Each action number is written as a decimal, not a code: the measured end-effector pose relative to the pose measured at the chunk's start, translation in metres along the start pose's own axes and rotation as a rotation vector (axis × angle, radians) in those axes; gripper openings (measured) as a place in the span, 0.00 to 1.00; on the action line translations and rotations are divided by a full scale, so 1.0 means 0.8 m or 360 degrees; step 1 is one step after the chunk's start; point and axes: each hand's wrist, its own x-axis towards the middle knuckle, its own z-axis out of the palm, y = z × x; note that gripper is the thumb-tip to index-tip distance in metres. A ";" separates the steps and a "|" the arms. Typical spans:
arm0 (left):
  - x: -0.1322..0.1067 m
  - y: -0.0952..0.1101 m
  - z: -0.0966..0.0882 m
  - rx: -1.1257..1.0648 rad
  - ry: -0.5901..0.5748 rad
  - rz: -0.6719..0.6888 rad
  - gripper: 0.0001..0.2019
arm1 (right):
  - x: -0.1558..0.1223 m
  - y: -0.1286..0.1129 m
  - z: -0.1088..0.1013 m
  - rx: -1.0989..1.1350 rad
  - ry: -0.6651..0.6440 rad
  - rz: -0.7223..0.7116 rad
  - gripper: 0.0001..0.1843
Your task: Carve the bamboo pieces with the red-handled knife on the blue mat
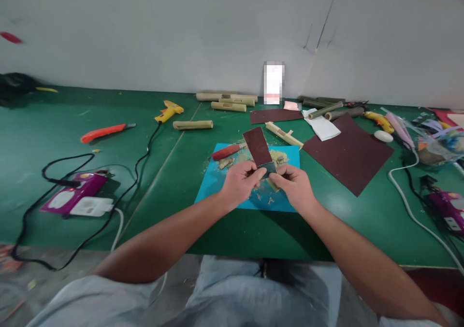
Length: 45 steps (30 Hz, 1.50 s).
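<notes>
A strip of dark red-brown sandpaper (257, 146) is pinched between both hands, its near end folded over to show a dark grey-blue back. My left hand (241, 182) is closed on its left side, thumb on the fold. On the right side of the fold, my right hand (293, 184) is closed too, thumb pressed near the other. Below them lies a blue sheet (210, 184) strewn with shavings and dust. A red-handled tool (226, 152) rests on the sheet behind my left hand. Some pale piece shows beneath my right fingers, mostly hidden.
Several bamboo pieces (228, 106) lie along the wall, and a notched one (284, 135) sits behind the sheet. Sandpaper sheets (350, 153) spread to the right. A yellow glue gun (169, 110), an orange cutter (105, 133) and a purple power strip (78, 191) with cords occupy the left.
</notes>
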 end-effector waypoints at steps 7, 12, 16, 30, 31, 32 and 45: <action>0.007 0.001 -0.005 -0.0154 0.0060 0.0000 0.21 | -0.004 -0.003 -0.001 -0.0065 -0.0077 -0.0035 0.19; 0.011 0.001 -0.007 -0.0234 0.0130 -0.0105 0.19 | -0.004 -0.006 -0.003 -0.0154 -0.0061 -0.0043 0.18; 0.010 0.007 -0.006 -0.0263 0.0121 -0.0156 0.18 | 0.001 -0.008 -0.006 -0.0017 0.0006 0.0021 0.15; 0.008 -0.001 -0.002 0.0062 0.0323 -0.0022 0.11 | 0.005 -0.002 -0.003 0.0100 0.0184 0.0150 0.18; 0.008 -0.001 -0.003 0.0154 0.0352 0.0047 0.11 | 0.004 -0.003 -0.003 0.0118 0.0168 0.0154 0.19; 0.007 -0.001 -0.003 0.0249 0.0362 0.0137 0.10 | 0.003 -0.004 -0.002 0.0135 0.0144 0.0155 0.19; -0.002 -0.009 -0.002 0.0111 0.0279 0.0187 0.09 | 0.004 0.001 0.000 0.0190 0.0097 0.0040 0.18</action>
